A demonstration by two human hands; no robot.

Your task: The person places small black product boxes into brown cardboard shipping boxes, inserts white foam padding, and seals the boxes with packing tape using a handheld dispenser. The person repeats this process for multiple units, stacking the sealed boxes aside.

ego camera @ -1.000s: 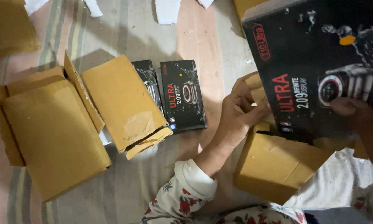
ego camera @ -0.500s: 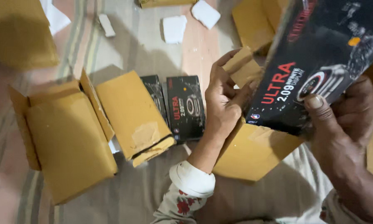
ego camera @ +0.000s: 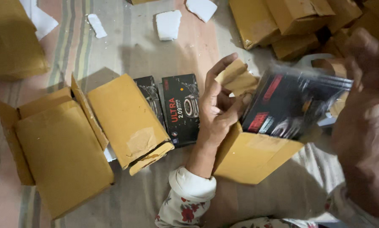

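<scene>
My left hand (ego camera: pixel 217 110) is in the middle of the view, its fingers against the raised flap (ego camera: pixel 236 77) of a yellow-brown cardboard box (ego camera: pixel 250 156) and its thumb at the box's open mouth. My right hand (ego camera: pixel 366 105), blurred by motion, grips the far end of a glossy black product box (ego camera: pixel 290 103). The black box is tilted, with its lower end at the cardboard box's opening, right beside my left thumb.
Two more black product boxes (ego camera: pixel 183 107) lie flat left of my left hand, beside two open cardboard boxes (ego camera: pixel 126 120) (ego camera: pixel 58 147). Several cardboard boxes are piled at the top right (ego camera: pixel 290 21). White foam pieces (ego camera: pixel 168 24) lie on the striped cloth.
My right hand has brought the black box down from high on the right to the cardboard box's mouth. My left hand stays at the flap, fingers spread wider.
</scene>
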